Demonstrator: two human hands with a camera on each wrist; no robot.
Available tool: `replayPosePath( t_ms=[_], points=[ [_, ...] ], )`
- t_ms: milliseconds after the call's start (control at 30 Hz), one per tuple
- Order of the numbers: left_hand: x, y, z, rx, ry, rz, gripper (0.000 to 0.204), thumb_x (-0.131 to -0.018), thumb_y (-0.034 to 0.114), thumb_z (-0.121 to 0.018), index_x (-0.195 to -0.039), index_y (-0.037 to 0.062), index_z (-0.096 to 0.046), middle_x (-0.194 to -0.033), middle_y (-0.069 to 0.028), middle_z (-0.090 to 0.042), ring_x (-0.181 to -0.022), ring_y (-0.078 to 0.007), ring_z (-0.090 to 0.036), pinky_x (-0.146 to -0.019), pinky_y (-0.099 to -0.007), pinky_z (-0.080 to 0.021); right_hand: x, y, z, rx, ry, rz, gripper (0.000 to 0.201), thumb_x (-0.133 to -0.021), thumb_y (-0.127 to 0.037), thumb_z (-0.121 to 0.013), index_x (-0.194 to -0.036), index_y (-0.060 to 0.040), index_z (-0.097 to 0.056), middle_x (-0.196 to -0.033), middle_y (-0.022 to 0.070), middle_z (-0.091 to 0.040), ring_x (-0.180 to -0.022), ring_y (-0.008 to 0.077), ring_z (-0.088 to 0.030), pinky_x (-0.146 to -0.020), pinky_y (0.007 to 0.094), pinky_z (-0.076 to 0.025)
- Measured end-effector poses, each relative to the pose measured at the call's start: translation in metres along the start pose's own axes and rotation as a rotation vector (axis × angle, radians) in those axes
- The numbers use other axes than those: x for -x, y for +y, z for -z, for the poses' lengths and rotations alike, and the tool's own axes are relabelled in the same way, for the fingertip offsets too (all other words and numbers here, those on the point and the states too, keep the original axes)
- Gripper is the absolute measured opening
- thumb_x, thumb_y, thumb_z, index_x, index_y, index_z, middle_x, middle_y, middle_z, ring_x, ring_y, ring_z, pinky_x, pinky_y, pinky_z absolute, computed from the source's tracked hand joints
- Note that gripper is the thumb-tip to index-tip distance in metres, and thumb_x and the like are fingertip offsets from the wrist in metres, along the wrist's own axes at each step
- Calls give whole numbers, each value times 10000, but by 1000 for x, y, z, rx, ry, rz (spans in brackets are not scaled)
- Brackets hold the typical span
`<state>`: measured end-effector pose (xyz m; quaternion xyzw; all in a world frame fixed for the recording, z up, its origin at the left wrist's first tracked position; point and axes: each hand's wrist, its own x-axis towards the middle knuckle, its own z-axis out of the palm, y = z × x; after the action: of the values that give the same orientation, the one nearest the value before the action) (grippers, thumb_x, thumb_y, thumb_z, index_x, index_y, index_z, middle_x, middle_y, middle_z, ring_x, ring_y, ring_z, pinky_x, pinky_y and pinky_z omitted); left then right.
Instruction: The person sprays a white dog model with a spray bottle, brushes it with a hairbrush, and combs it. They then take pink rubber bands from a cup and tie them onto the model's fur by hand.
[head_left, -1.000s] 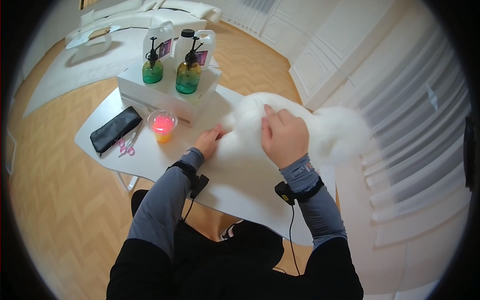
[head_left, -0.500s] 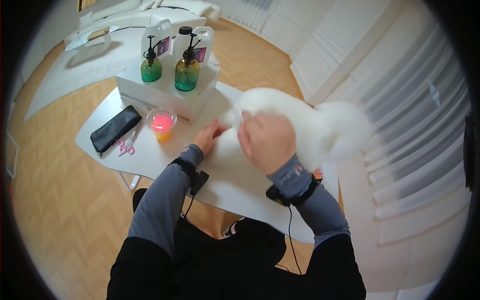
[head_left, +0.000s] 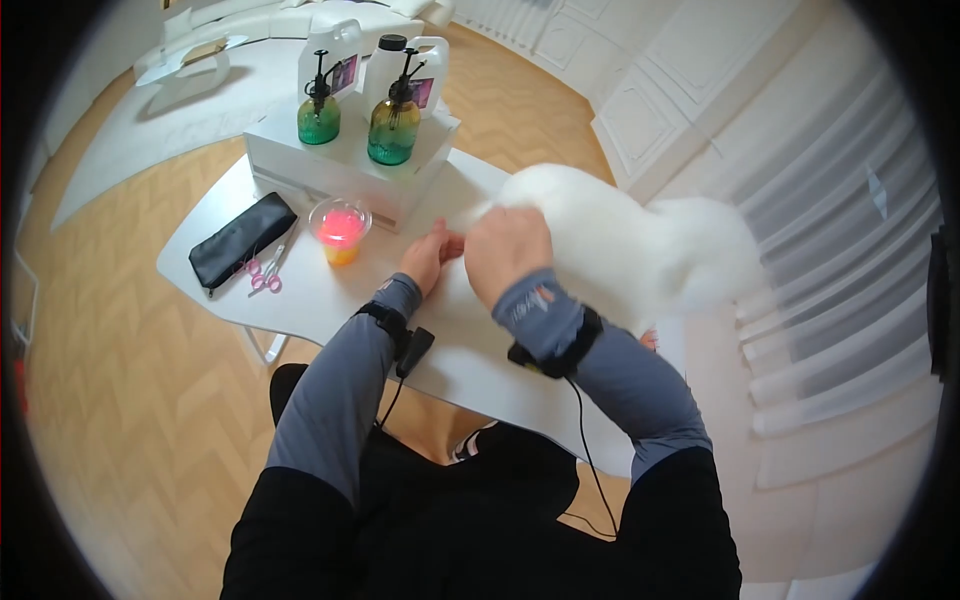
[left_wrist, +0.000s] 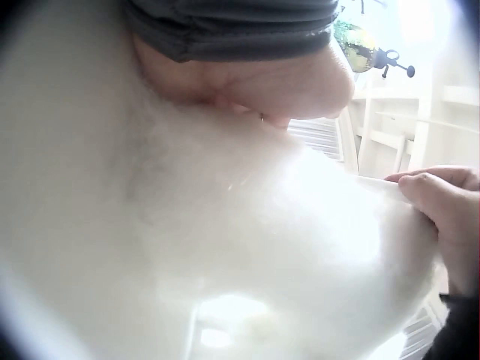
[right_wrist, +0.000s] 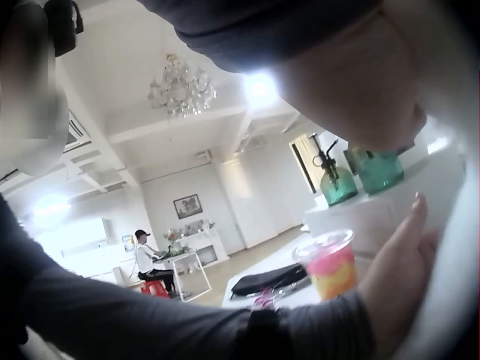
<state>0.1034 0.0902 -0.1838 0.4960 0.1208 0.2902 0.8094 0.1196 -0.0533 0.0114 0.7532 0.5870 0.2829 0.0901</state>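
Note:
A white, fluffy, dog-shaped body [head_left: 600, 215] stretches over the table, its rounded end at the right. Against the fur at its left end rests my left hand [head_left: 425, 258]. The right wrist view shows that hand's thumb [right_wrist: 411, 217] raised; its other fingers are partly hidden by fur. Close beside it is my right hand [head_left: 508, 250], fingers curled, back of the hand upward. In the left wrist view the right thumb [left_wrist: 421, 187] and a finger pinch a thin white strip-like thing [left_wrist: 373, 184] at the fur; I cannot tell its kind.
Pink-handled scissors [head_left: 265, 275], a black pouch [head_left: 243, 240] and a clear cup [head_left: 341, 232] with pink and orange contents are on the white table [head_left: 330, 305]. A white box [head_left: 300, 165] carries two green spray bottles [head_left: 392, 130] and white jugs [head_left: 385, 62]. Another person [right_wrist: 146, 259] sits far off.
My right hand has moved left along the fur toward the left hand, its fingers now more curled. The left hand stays at the same end; the head view has shifted slightly.

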Motion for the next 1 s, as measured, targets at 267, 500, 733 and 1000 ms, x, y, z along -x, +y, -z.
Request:
replayPosePath(
  t_ms=[267, 500, 733, 1000],
  points=[
    [-5, -1, 4, -11, -42, 94, 734, -1118, 595, -308, -1201, -26, -690, -1183, -142, -729, -1141, -238, -651, -1092, -363, -448, 79, -19, -65, -217, 132, 115, 256, -913, -144, -591, -1132, -67, -700, -822, 48, -661, -680, 220, -677, -607, 371, -495],
    [-6, -2, 5, 63, -11, 102, 682, -1147, 505, -294, -1153, -41, -704, -1139, -143, -738, -1092, -228, -671, -1073, -351, -474, 96, 15, -53, -389, 282, 178, 291, -966, -200, -636, -1221, -78, -707, -810, 39, -636, -621, 252, -643, -599, 398, -526],
    [-3, -2, 8, 39, -7, 108, 601, -1136, 433, -335, -1147, -48, -694, -1135, -142, -731, -1103, -229, -662, -1061, -343, -470, 106, 26, -65, -356, 324, -30, 320, -955, -214, -669, -1259, -128, -712, -825, 33, -638, -634, 240, -656, -572, 386, -531],
    [-8, -8, 17, 38, 38, 102, 495, -1097, 354, -384, -1146, -32, -690, -1100, -131, -730, -1066, -234, -665, -1041, -349, -480, 123, 24, -98, -432, 16, 220, 345, -922, -162, -584, -1248, -117, -687, -944, 49, -688, -801, 243, -710, -683, 402, -556]
  ],
)
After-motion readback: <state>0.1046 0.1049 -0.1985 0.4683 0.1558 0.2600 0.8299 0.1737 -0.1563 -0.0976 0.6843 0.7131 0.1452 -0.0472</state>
